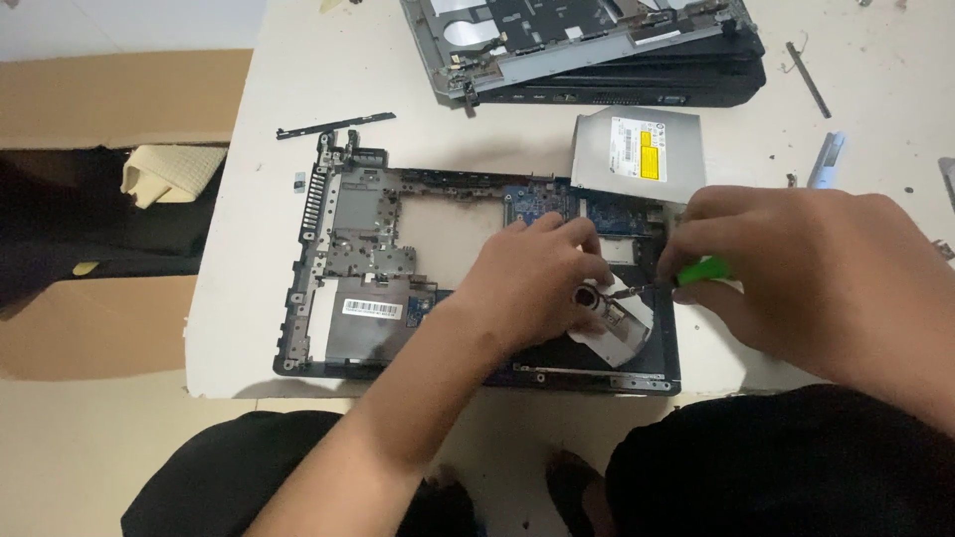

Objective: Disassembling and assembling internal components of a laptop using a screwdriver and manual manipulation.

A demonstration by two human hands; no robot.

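An opened laptop base (pixel 348 249) lies on the white table (pixel 249 338), its dark frame and blue circuit board (pixel 542 204) exposed. My left hand (pixel 527 283) rests on the inner parts near a round fan (pixel 612 318), fingers pressing down beside it. My right hand (pixel 796 264) grips a green-handled screwdriver (pixel 701 269), whose thin tip points left into the area by the fan. The fan is partly hidden under my hands.
A grey optical drive (pixel 637 149) lies just behind the base. More stacked laptop parts (pixel 597 50) sit at the far edge. A thin black strip (pixel 333 125) lies at the back left. Cardboard (pixel 109 99) stands left of the table.
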